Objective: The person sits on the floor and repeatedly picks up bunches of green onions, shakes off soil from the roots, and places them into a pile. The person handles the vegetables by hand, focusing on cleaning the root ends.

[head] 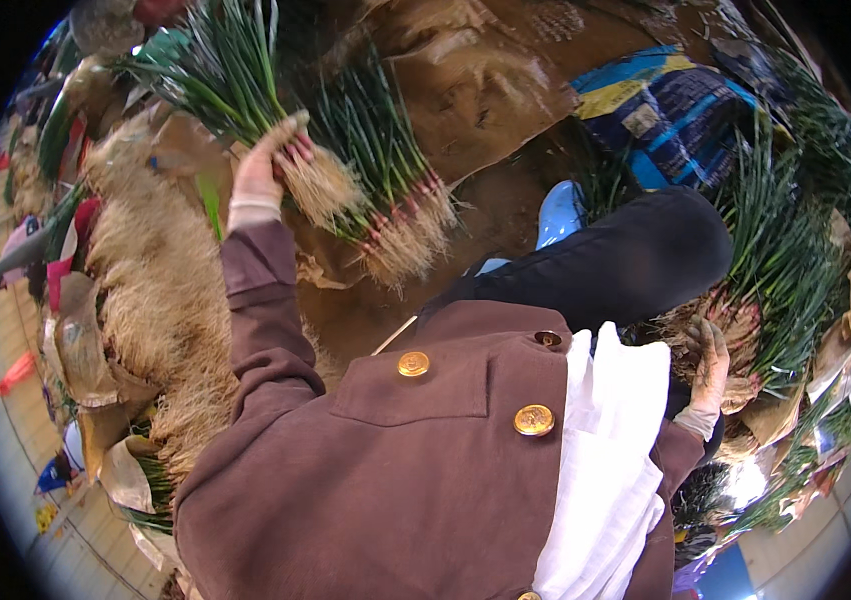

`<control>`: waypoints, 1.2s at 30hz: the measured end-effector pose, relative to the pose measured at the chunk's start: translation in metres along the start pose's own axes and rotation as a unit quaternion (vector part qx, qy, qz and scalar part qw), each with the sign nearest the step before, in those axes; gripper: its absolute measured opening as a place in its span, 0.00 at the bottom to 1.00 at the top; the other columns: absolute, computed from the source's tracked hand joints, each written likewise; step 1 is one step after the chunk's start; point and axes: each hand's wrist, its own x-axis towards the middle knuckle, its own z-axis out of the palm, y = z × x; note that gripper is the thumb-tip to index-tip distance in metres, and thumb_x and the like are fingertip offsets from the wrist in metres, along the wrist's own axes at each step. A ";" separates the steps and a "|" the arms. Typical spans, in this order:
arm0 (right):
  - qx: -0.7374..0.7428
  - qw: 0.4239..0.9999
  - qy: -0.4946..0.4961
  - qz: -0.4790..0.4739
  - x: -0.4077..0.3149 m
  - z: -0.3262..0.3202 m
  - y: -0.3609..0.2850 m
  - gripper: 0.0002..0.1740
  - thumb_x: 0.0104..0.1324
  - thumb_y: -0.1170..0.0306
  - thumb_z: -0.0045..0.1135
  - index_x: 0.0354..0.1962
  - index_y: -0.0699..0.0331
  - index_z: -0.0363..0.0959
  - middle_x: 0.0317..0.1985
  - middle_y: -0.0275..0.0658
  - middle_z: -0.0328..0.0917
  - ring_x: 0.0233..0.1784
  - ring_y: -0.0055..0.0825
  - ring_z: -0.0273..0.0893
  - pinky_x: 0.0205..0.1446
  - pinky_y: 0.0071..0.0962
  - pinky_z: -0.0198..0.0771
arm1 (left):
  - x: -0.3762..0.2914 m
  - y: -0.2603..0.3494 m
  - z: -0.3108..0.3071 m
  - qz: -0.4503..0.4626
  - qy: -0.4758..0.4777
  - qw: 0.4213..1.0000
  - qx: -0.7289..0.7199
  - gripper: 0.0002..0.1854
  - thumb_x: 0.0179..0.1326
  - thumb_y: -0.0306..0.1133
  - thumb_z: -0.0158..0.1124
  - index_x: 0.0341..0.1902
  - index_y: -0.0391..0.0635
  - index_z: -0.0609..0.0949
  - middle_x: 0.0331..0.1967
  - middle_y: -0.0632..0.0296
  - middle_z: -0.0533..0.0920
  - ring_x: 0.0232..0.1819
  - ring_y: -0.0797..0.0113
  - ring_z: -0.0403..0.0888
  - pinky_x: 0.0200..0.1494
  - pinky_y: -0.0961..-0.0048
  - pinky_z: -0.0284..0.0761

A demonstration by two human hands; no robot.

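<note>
My left hand (260,174), in a thin pale glove, grips a bunch of scallions (245,101) around its reddish lower stems. Long green leaves point up and left, and pale roots hang toward the lower right. Just beyond it, another bunch of scallions (395,180) lies on the brown ground, roots toward me. At the right, beside my knee, my right hand (709,367) rests against the root end of a large heap of scallions (778,247). Its fingers are fairly straight, and whether they hold any stems is unclear.
A long stack of scallions shows its pale roots (159,255) along my left. Brown plastic sheeting (470,75) lies ahead, with a blue and yellow printed sack (665,112) at the upper right. My dark-trousered leg (605,255) and light-blue boot (560,214) cross the middle.
</note>
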 end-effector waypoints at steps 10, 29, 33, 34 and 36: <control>-0.047 0.997 -0.029 0.058 0.011 0.010 -0.009 0.21 0.71 0.58 0.52 0.55 0.64 0.71 0.48 0.34 0.79 0.48 0.21 0.77 0.50 0.19 0.70 | -0.002 -0.292 -0.155 -0.321 0.279 0.903 0.064 0.53 0.51 0.59 0.70 0.75 0.50 0.55 0.59 0.51 0.72 0.52 0.54 0.74 0.47 0.57 0.73; 0.091 0.979 -0.025 0.181 0.010 0.024 0.014 0.14 0.71 0.65 0.53 0.48 0.65 0.71 0.37 0.36 0.81 0.37 0.24 0.80 0.41 0.22 0.75 | 0.031 -0.287 -0.128 -0.150 0.287 0.920 0.221 0.41 0.64 0.46 0.52 0.77 0.54 0.49 0.67 0.45 0.69 0.66 0.51 0.69 0.66 0.66 0.63; 0.064 0.981 0.004 0.185 -0.010 0.054 -0.015 0.14 0.71 0.64 0.53 0.47 0.66 0.72 0.35 0.36 0.81 0.36 0.24 0.79 0.40 0.21 0.75 | -0.005 -0.274 -0.153 -0.220 0.333 0.912 0.092 0.32 0.63 0.37 0.51 0.73 0.53 0.61 0.52 0.54 0.78 0.46 0.60 0.75 0.49 0.68 0.71; 0.052 0.980 -0.004 0.194 -0.004 0.052 -0.018 0.14 0.71 0.64 0.53 0.47 0.66 0.72 0.36 0.37 0.81 0.36 0.24 0.80 0.40 0.20 0.75 | -0.011 -0.331 -0.211 -0.141 0.376 0.908 0.123 0.32 0.63 0.35 0.51 0.73 0.55 0.61 0.55 0.52 0.76 0.48 0.57 0.75 0.51 0.64 0.70; 0.044 0.981 -0.001 0.188 0.005 0.050 -0.016 0.15 0.71 0.63 0.54 0.48 0.66 0.72 0.38 0.38 0.82 0.36 0.24 0.80 0.39 0.20 0.75 | -0.032 -0.382 -0.255 -0.284 0.426 0.834 0.207 0.33 0.63 0.33 0.49 0.74 0.57 0.59 0.58 0.49 0.75 0.52 0.54 0.75 0.54 0.62 0.70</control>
